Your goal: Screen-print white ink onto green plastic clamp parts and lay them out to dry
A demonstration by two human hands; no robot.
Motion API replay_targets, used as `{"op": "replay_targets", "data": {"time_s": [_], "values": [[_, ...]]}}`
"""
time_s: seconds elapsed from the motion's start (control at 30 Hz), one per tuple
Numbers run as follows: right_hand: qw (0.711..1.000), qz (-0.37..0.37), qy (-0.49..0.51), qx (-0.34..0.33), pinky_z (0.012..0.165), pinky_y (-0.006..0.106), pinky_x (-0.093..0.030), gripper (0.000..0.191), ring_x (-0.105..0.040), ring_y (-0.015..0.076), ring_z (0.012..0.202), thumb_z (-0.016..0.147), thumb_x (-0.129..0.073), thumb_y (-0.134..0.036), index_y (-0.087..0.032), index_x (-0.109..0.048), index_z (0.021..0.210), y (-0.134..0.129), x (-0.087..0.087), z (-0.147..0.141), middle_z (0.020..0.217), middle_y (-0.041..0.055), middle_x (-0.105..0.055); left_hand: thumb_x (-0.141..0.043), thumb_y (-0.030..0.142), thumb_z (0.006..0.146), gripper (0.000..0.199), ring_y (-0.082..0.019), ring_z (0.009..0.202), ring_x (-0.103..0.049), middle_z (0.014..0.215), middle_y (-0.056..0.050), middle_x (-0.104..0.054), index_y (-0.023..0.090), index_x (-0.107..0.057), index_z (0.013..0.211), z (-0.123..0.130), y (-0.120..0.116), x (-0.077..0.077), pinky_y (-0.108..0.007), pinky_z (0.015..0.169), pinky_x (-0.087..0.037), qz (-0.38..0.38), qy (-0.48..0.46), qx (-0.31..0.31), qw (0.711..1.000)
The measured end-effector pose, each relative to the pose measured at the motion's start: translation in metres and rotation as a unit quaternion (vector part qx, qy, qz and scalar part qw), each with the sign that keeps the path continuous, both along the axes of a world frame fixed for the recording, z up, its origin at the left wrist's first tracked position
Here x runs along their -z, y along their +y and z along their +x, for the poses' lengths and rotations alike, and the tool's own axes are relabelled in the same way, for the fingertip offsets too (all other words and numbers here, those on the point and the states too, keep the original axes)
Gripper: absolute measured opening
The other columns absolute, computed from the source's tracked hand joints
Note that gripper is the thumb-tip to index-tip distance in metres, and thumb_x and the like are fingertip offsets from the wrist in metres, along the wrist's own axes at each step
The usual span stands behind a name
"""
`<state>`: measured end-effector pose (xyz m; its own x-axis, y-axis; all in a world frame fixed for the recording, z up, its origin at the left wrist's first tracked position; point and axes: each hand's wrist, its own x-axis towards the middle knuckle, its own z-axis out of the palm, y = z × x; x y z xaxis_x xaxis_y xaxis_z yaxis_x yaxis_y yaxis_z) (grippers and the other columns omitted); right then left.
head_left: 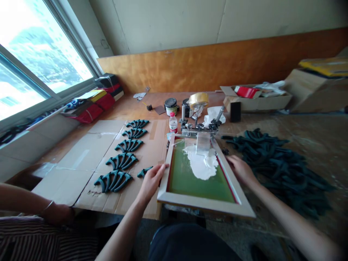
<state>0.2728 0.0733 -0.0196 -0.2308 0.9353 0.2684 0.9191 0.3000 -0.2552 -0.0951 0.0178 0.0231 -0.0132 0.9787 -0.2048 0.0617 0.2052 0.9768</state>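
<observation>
Left hand (152, 177), right hand (240, 168) — framed screen (201, 190) between

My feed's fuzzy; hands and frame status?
Left hand at left side of frame, right hand at right. White paste on green screen. Dark pile beside right forearm.

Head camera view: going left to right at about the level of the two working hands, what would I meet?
Nearest row of dark green curved pieces → lone dark green piece → left hand → screen-printing frame with white paste on its mesh → right hand → heap of dark green pieces.
</observation>
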Motion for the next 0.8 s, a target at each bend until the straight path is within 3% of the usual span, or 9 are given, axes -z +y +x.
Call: {"op": "replay_targets", "data": {"time_s": [0.1,0.17,0.23,0.33,0.47,0.57,0.67,0.8], "values": [[0.999,0.039,0.029,-0.002,0.085,0.037,-0.05,0.042,-0.058,0.0255,0.1,0.089,-0.05,-0.034,-0.019,-0.053,0.128,0.029,-0.029,-0.018,0.117,0.0122,-0.056,-0.062,0.055,0.074,0.072,-0.011,0.052,-0.048,0.059,0.004,-0.054,0.017,-0.05,0.134,0.004,-0.01,0.05,-0.021,0.049,-0.034,-0.041,0.053,0.005,0.998],[0.999,0.042,-0.003,-0.028,0.091,0.037,-0.046,0.05,-0.053,0.0272,0.11,0.082,-0.061,-0.032,-0.019,-0.05,0.129,0.044,-0.043,-0.044,0.122,0.0122,-0.053,-0.062,0.051,0.074,0.071,-0.014,0.057,-0.052,0.061,0.004,-0.056,0.02,-0.049,0.136,0.007,-0.009,0.07,-0.022,0.054,-0.038,-0.05,0.106,-0.009,0.993],[0.996,-0.014,-0.065,-0.052,0.084,0.034,-0.046,0.037,-0.055,0.0258,0.103,0.079,-0.064,-0.025,-0.02,-0.058,0.115,0.05,-0.047,-0.07,0.11,0.0099,-0.059,-0.061,0.049,0.075,0.065,-0.016,0.063,-0.056,0.064,0.003,-0.059,0.022,-0.051,0.134,0.008,-0.007,0.079,-0.023,0.058,-0.041,-0.055,0.141,-0.01,0.988],[0.986,-0.09,-0.112,-0.087,0.073,0.029,-0.044,0.01,-0.058,0.0217,0.086,0.083,-0.055,-0.017,-0.019,-0.062,0.088,0.034,-0.035,-0.088,0.087,0.0062,-0.064,-0.056,0.048,0.079,0.059,-0.017,0.068,-0.059,0.068,0.001,-0.062,0.023,-0.052,0.133,0.006,-0.005,0.084,-0.024,0.062,-0.043,-0.047,0.166,0.011,0.985],[0.965,-0.066,-0.111,-0.227,0.076,0.03,-0.042,0.026,-0.055,0.0219,0.089,0.081,-0.041,-0.004,-0.017,-0.063,0.087,-0.01,-0.018,-0.076,0.087,0.0086,-0.064,-0.05,0.05,0.084,0.057,-0.018,0.069,-0.059,0.071,0.0,-0.062,0.023,-0.051,0.134,0.004,-0.007,0.09,-0.024,0.064,-0.042,-0.029,0.189,0.03,0.981],[0.937,-0.085,-0.12,-0.317,0.075,0.03,-0.042,0.031,-0.055,0.0215,0.087,0.072,-0.042,0.001,-0.017,-0.063,0.086,-0.022,-0.025,-0.063,0.086,0.0076,-0.064,-0.05,0.049,0.084,0.056,-0.017,0.068,-0.058,0.069,0.0,-0.061,0.023,-0.053,0.133,0.004,-0.007,0.093,-0.024,0.062,-0.042,-0.027,0.188,0.021,0.982],[0.945,-0.103,-0.099,-0.294,0.073,0.03,-0.043,0.027,-0.055,0.0198,0.082,0.07,-0.046,-0.002,-0.02,-0.063,0.08,-0.014,-0.034,-0.063,0.08,0.0043,-0.064,-0.054,0.048,0.081,0.055,-0.017,0.066,-0.057,0.068,0.001,-0.06,0.022,-0.055,0.13,0.005,-0.006,0.09,-0.024,0.062,-0.042,-0.037,0.173,0.007,0.984],[0.97,-0.017,-0.031,-0.239,0.083,0.036,-0.047,0.033,-0.055,0.0229,0.096,0.079,-0.04,-0.007,-0.019,-0.067,0.095,-0.018,-0.02,-0.07,0.093,0.009,-0.066,-0.059,0.049,0.077,0.058,-0.017,0.065,-0.057,0.066,0.001,-0.06,0.021,-0.056,0.128,0.006,-0.007,0.081,-0.024,0.06,-0.043,-0.045,0.145,-0.01,0.988]]}}
